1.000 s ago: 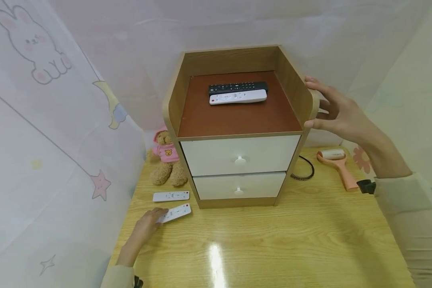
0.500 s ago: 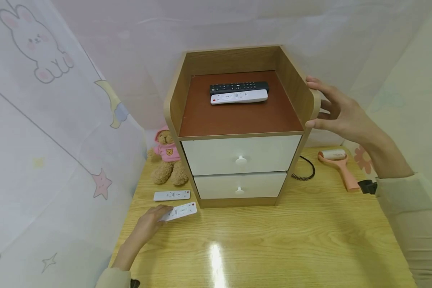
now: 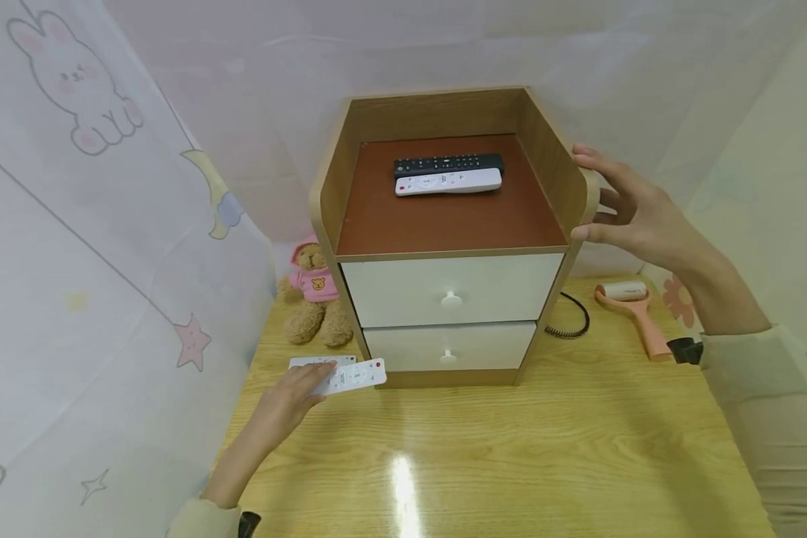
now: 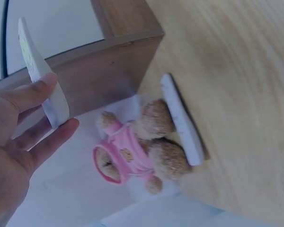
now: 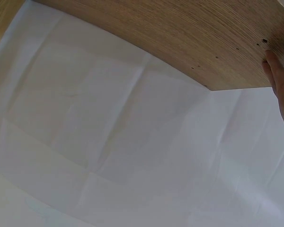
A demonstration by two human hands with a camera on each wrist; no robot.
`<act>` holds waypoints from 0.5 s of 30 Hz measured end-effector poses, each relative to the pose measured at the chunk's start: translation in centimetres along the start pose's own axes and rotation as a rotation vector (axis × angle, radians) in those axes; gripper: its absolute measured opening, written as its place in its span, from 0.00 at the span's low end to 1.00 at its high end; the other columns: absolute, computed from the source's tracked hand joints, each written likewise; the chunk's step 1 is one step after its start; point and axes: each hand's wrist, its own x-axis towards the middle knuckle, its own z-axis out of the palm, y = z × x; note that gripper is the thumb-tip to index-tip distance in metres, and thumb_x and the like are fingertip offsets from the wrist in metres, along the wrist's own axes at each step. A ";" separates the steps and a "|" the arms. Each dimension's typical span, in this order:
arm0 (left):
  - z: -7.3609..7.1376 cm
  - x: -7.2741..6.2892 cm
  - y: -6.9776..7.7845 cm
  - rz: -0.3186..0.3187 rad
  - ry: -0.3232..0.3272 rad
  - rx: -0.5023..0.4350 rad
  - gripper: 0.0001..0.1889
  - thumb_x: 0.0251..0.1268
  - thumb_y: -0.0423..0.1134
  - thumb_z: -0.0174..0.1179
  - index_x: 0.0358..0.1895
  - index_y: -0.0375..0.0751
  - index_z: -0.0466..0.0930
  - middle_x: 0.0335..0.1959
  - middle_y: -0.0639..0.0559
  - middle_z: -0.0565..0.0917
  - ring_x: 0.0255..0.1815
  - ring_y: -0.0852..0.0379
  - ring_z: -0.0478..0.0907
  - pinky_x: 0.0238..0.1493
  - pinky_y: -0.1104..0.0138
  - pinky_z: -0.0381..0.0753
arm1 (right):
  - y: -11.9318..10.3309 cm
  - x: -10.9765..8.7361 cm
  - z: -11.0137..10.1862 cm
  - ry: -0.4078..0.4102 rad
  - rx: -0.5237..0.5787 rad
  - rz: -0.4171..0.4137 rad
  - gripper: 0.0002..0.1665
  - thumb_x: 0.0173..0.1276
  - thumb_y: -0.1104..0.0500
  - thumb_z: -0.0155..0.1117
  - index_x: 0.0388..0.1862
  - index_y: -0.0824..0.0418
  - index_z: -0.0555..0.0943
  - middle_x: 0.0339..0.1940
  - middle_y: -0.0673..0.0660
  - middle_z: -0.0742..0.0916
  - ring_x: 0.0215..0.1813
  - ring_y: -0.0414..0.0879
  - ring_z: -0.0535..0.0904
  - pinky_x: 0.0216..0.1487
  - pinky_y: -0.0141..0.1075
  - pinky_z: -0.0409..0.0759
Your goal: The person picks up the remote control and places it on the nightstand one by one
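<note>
My left hand (image 3: 281, 407) pinches a white remote control (image 3: 351, 376) between thumb and fingers. The left wrist view shows the held remote (image 4: 43, 75) tilted up in front of the cabinet, well apart from the table. A second white remote (image 4: 182, 120) lies on the table beside a teddy bear's feet; in the head view the held one partly covers it. My right hand (image 3: 635, 209) touches the right side panel of a small wooden cabinet (image 3: 585, 198), thumb at its front edge. From the right wrist, straight fingers (image 5: 273, 66) rest along the panel's outer face.
Inside the cabinet's open top lie a black remote (image 3: 449, 164) and a white remote (image 3: 449, 181). Two white drawers sit below. The teddy bear (image 3: 316, 291) in pink leans left of the cabinet. At right are a coiled black cord (image 3: 566, 333) and an orange lint roller (image 3: 639, 317).
My left hand has lifted its remote off the table and moved it up and right, now overlapping the other white remote in the head view. The right hand has stayed at the cabinet panel.
</note>
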 end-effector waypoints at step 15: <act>-4.9 4.8 4.0 0.161 0.126 0.027 0.31 0.45 0.28 0.72 0.59 0.36 0.78 0.52 0.46 0.82 0.46 0.50 0.78 0.40 0.60 0.84 | -0.1 0.0 0.0 0.007 -0.022 0.008 0.53 0.52 0.87 0.61 0.75 0.62 0.58 0.79 0.55 0.54 0.63 0.47 0.72 0.56 0.26 0.76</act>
